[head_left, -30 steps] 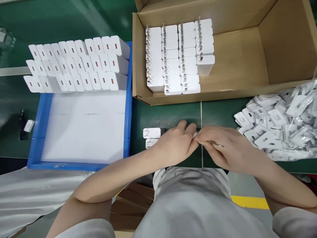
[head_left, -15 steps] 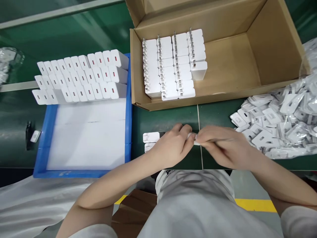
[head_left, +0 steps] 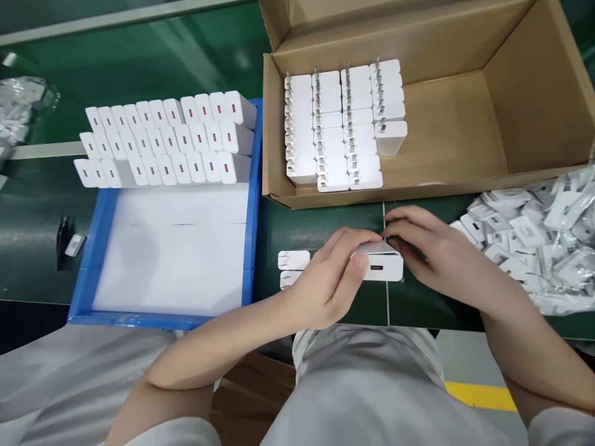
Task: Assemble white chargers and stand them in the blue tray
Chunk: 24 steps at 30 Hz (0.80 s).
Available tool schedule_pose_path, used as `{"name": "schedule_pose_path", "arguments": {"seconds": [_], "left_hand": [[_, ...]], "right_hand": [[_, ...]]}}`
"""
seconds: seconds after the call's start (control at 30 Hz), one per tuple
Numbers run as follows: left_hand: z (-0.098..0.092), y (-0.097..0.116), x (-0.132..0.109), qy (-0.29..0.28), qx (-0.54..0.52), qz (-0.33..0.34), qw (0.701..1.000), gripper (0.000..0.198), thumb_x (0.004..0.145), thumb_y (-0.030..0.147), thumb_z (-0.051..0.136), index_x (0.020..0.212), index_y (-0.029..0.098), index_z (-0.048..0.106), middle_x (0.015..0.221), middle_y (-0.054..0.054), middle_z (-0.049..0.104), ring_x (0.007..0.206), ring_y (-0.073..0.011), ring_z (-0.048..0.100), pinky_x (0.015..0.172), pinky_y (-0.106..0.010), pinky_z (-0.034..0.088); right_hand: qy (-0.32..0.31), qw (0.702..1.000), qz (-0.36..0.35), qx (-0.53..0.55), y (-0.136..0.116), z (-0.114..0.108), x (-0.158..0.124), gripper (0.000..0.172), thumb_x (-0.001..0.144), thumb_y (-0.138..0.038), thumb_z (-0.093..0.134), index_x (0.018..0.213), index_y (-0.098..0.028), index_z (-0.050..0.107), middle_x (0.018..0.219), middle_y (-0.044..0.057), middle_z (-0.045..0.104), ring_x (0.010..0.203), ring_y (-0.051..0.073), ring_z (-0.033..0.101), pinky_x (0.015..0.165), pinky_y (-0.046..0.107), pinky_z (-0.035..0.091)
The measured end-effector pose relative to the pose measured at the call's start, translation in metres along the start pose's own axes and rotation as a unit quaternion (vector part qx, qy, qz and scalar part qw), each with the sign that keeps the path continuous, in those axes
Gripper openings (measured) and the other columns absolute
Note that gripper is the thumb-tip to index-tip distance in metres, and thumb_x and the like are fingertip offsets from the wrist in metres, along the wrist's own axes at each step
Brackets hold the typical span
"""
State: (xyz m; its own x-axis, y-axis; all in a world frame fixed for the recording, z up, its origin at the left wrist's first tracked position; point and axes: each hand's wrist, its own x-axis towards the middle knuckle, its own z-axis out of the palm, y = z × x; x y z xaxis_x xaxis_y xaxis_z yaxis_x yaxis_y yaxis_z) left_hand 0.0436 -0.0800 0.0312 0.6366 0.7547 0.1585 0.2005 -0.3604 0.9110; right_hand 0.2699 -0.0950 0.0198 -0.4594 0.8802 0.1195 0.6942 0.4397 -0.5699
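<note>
My left hand [head_left: 332, 275] is closed around a white charger [head_left: 385, 267]; its thumb lies on the port face and its fingers on the top. The small slot on that face points toward me. Just right of the charger is my right hand [head_left: 430, 254], fingers apart and slightly bent, their tips close to its far right edge. Whether they touch it I cannot tell. Two white chargers [head_left: 294, 260] with metal prongs lie on the green table left of my left hand, partly covered by it.
A cardboard box [head_left: 446, 118] at the back holds rows of pronged chargers [head_left: 330, 133]. Chargers with ports [head_left: 162, 139] stand in rows at the far end of a blue-rimmed tray [head_left: 255, 217]. White slotted cover plates [head_left: 525, 232], partly in clear plastic, are heaped at right.
The charger has turned so its slotted face shows. My right hand has moved off it to the right and its fingers have spread. The whole view has shifted slightly.
</note>
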Motion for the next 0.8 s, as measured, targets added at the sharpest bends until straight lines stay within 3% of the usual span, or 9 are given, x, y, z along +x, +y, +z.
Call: {"name": "schedule_pose_path", "arguments": {"seconds": [0.1,0.17,0.27,0.37,0.43,0.53,0.8], "left_hand": [[0.000,-0.001,-0.001,0.008,-0.013,0.011,1.000,0.034,0.103,0.027,0.031,0.126,0.011,0.050,0.113,-0.013,0.059,0.105,-0.0195,0.056,0.091,-0.034,0.046],[0.000,-0.001,-0.001,0.009,-0.017,0.008,1.000,0.035,0.103,0.027,0.030,0.125,0.010,0.050,0.114,-0.014,0.059,0.106,-0.0195,0.056,0.092,-0.034,0.045],[-0.001,0.001,0.000,0.014,-0.020,0.001,1.000,0.035,0.103,0.028,0.029,0.125,0.010,0.050,0.115,-0.014,0.059,0.106,-0.0195,0.056,0.092,-0.034,0.045],[-0.001,0.001,0.000,0.015,-0.026,-0.003,1.000,0.034,0.104,0.028,0.028,0.124,0.010,0.050,0.115,-0.014,0.060,0.106,-0.0192,0.056,0.092,-0.034,0.046],[0.000,0.000,0.000,0.017,-0.031,0.000,0.999,0.033,0.104,0.028,0.029,0.123,0.010,0.050,0.115,-0.014,0.060,0.108,-0.0196,0.056,0.092,-0.034,0.046],[0.001,-0.001,-0.001,0.018,-0.034,0.009,0.999,0.032,0.104,0.029,0.030,0.122,0.011,0.049,0.114,-0.014,0.059,0.108,-0.0205,0.056,0.091,-0.035,0.047],[0.001,-0.003,-0.001,0.008,-0.028,0.021,0.999,0.040,0.104,0.037,0.026,0.124,0.010,0.048,0.114,-0.016,0.059,0.108,-0.0224,0.055,0.092,-0.039,0.046]], "right_hand": [[-0.092,0.995,-0.020,-0.040,0.006,0.007,-0.004,0.034,0.088,-0.004,0.042,0.114,-0.015,0.060,0.129,0.016,0.054,0.115,0.031,0.059,0.087,0.045,0.057],[-0.097,0.993,-0.027,-0.054,0.005,0.006,-0.004,0.035,0.088,-0.005,0.042,0.117,-0.015,0.060,0.130,0.015,0.055,0.116,0.034,0.058,0.087,0.049,0.056],[0.012,1.000,-0.019,-0.003,-0.003,-0.002,-0.002,0.036,0.093,-0.014,0.048,0.127,-0.017,0.056,0.131,0.014,0.057,0.120,0.033,0.056,0.096,0.050,0.052],[0.110,0.985,-0.059,0.121,-0.015,-0.007,0.000,0.045,0.090,-0.026,0.063,0.134,-0.020,0.053,0.131,0.012,0.059,0.121,0.031,0.057,0.101,0.045,0.050],[0.118,0.975,-0.105,0.155,-0.021,-0.006,0.001,0.052,0.085,-0.027,0.071,0.133,-0.021,0.054,0.126,0.012,0.063,0.116,0.030,0.060,0.098,0.044,0.052],[0.154,0.967,-0.136,0.148,-0.027,0.003,0.003,0.051,0.081,-0.014,0.074,0.130,-0.019,0.058,0.113,0.012,0.069,0.104,0.027,0.066,0.088,0.042,0.056],[0.210,0.956,-0.132,0.155,-0.033,0.012,0.004,0.050,0.080,-0.011,0.074,0.127,-0.023,0.062,0.102,0.011,0.072,0.094,0.027,0.068,0.078,0.043,0.057]]}}
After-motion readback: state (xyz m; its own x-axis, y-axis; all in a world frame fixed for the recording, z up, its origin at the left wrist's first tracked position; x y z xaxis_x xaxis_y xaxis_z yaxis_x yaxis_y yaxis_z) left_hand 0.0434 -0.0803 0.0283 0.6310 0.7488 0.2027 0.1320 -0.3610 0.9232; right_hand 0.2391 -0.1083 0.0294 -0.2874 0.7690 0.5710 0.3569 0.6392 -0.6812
